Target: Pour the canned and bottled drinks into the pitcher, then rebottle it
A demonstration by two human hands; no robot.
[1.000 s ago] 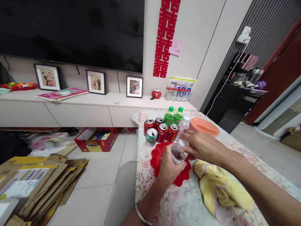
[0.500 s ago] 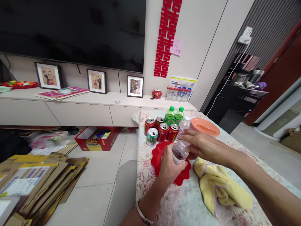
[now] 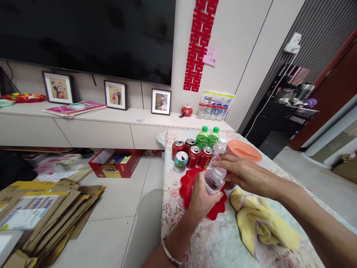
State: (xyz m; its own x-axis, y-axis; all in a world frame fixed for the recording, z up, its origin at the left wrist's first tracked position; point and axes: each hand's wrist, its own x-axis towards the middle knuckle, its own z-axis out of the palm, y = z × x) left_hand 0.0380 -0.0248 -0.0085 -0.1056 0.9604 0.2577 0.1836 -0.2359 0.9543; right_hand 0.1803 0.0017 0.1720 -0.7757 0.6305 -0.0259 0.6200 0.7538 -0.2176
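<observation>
My left hand (image 3: 201, 199) is wrapped round a clear plastic bottle (image 3: 214, 182) with a whitish cap, held tilted over a red scalloped plate (image 3: 189, 186). Dark reddish content shows through the bottle's side. Close by the cap on the right is my right hand (image 3: 240, 172), its fingers stretched out and apart from the thumb; whether a fingertip touches the bottle is hard to see. Just behind stand a second clear bottle (image 3: 218, 152), several red cans (image 3: 193, 158), a green and white can (image 3: 181, 162) and two green-capped bottles (image 3: 202, 138).
An orange lidded bowl (image 3: 245, 149) sits at the back right of the flowered tablecloth (image 3: 174, 223). To the right lies a crumpled yellow towel (image 3: 262, 223). Flattened cardboard (image 3: 61, 216) and a red box (image 3: 117, 169) are on the floor at left, below the white cabinet (image 3: 92, 130).
My right hand has slid off the bottle's cap to the right, so the cap shows more fully. My left hand keeps its hold; the view has shifted slightly.
</observation>
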